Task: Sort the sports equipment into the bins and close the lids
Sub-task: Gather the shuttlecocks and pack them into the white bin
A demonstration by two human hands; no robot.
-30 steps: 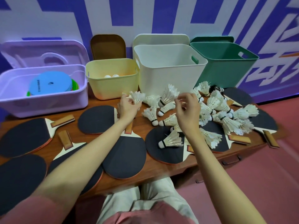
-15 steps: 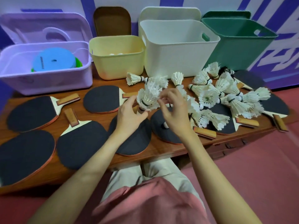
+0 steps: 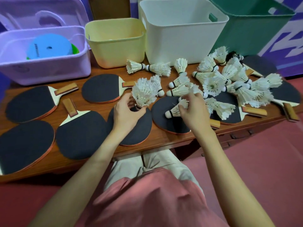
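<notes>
left hand [image 3: 126, 112] fingers curled round the base of a nested stack of shuttlecocks [image 3: 144, 92], feathers fanned upward, held just above a black paddle [image 3: 131, 128] near the table's front edge. right hand [image 3: 193, 112] fingers bent, pinching at the feathers of a shuttlecock [image 3: 175, 110] lying on its side on another black paddle [image 3: 165, 117], cork pointing left; fingertips also up against the feathers of a second one [image 3: 178, 90] just behind, can't tell if that one is gripped.

loose shuttlecocks [image 3: 229, 82] piled to the right over the wooden table [image 3: 164, 140], some lying on paddles; two more [image 3: 147, 68] lie cork to cork just in front of the white bin [image 3: 180, 35]. white bin open, inside not visible. yellow bin [image 3: 114, 43] left of it, open, contents not clear. green bin [image 3: 250, 30] on the right, open. purple bin [image 3: 44, 63] far left holds a blue disc [image 3: 49, 48] with a green edge beside it; its lid [image 3: 41, 13] stands behind. more paddles [image 3: 31, 102] lie flat across the left half of the table, black faces up, wooden handles showing.
</notes>
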